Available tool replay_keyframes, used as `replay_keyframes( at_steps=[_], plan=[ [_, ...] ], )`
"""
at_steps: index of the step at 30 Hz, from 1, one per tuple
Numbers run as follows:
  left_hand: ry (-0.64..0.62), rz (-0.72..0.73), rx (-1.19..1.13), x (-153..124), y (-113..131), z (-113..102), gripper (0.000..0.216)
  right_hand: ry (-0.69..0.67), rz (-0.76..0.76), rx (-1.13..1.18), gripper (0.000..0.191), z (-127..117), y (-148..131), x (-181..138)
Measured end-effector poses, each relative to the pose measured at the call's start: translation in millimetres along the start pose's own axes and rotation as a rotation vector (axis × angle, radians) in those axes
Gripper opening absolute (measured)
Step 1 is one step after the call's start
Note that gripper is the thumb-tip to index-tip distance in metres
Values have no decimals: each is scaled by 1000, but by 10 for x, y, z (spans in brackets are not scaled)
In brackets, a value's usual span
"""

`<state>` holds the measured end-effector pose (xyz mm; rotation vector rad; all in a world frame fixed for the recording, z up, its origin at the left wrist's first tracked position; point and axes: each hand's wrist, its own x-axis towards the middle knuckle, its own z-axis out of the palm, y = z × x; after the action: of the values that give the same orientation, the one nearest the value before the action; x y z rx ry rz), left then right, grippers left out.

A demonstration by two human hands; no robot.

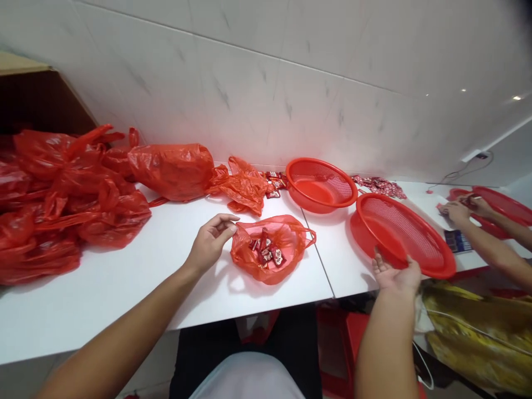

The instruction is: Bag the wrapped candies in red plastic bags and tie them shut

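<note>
My left hand (211,239) pinches the left rim of an open red plastic bag (286,263) lying on the white table (124,277). Inside the bag are several small red wrapped candies (266,250). My right hand (394,274) is palm up under the near edge of a tilted red mesh basket (405,235), fingers curled against its rim. A second red mesh basket (321,184) stands upright just behind and left of it.
A heap of filled red bags (62,194) covers the table's left side, with one bulging bag (172,169) and a crumpled one (243,188) near the wall. Loose candies (380,185) lie by the wall. Another person's hands (467,209) work at the far right.
</note>
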<state>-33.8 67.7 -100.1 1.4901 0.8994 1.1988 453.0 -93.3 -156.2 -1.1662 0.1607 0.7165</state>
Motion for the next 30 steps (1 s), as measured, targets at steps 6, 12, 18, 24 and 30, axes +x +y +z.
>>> replay_keyframes(
  at_steps=[6, 12, 18, 24, 30],
  plan=[
    [307, -16, 34, -543, -22, 353, 61, -2, -259, -217, 57, 492, 834, -513],
    [144, -165, 50, -505, 194, 430, 38, -625, -584, -780, 38, 1294, 1017, -1073],
    [129, 41, 127, 1, 867, -45, 36, -1111, -540, -168, 27, 1617, 362, -1437],
    [-100, 274, 433, 134, 1325, 50, 35, -1435, -437, -68, 42, 1826, 299, -1956],
    [-584, 255, 540, 60, 1703, 444, 24, -1588, -404, -717, 64, 1975, 417, -2366]
  ],
)
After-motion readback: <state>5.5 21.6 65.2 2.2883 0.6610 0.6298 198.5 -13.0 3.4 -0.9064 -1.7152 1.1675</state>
